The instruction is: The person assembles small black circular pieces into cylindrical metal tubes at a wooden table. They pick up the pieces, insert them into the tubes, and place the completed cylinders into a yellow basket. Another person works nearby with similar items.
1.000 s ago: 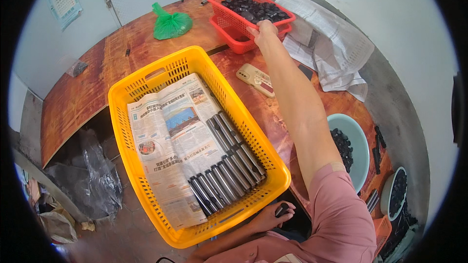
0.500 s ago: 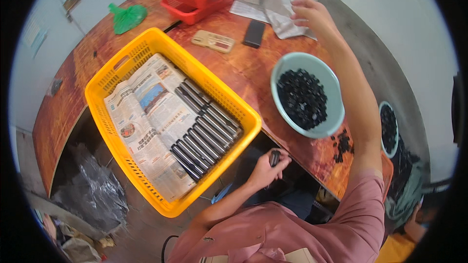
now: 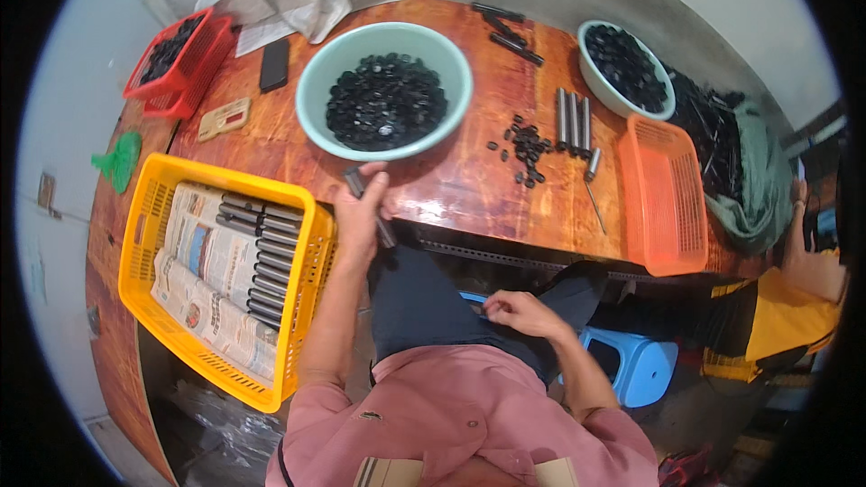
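Note:
My left hand (image 3: 359, 216) is closed around a dark metal tube (image 3: 354, 182), held tilted between the yellow basket and the near rim of a pale green bowl (image 3: 308, 99). Small black caps (image 3: 388, 108) fill the lower part of that bowl. Down over my lap, my right hand (image 3: 528, 314) has its fingers pinched together; what they hold, if anything, is too small to name. Inside the yellow basket (image 3: 230, 388), several similar tubes (image 3: 275, 257) lie in a stack on newspaper (image 3: 212, 261).
Loose caps (image 3: 528, 149), upright-lying tubes (image 3: 575, 122) and a thin rod (image 3: 595, 207) lie right of the bowl. Beyond are an orange basket (image 3: 639, 234) and another bowl (image 3: 588, 68). Red baskets (image 3: 212, 45) and phones (image 3: 274, 65) are left. A blue stool (image 3: 654, 365) stands below; another person's arm (image 3: 803, 257) shows right.
My view has swung to the right. My right hand has come from above the far side of the table down to my lap. The tube remains in my left hand, nearer the bowl.

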{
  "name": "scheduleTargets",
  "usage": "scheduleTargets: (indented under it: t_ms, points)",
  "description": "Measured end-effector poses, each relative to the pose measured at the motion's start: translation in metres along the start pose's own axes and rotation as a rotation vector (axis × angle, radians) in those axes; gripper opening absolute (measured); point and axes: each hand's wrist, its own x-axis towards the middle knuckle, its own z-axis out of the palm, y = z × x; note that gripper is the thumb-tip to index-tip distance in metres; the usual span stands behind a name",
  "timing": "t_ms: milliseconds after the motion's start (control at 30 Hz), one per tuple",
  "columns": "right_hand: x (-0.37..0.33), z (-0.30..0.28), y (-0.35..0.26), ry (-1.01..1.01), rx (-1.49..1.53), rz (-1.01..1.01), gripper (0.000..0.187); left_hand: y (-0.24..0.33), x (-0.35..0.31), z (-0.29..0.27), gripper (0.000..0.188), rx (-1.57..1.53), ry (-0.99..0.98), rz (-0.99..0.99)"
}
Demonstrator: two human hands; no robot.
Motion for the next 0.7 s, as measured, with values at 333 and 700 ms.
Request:
scheduleTargets:
  t_ms: [333, 700]
  points:
    - [0.087, 0.076, 0.157, -0.242, -0.309, 0.214, 0.056, 0.016, -0.057, -0.022, 0.042, 0.133, -0.256, -0.142]
    - [0.112, 0.072, 0.157, -0.365, -0.421, 0.279, 0.068, -0.032, -0.123, -0.001, 0.032, 0.149, -0.158, -0.241]
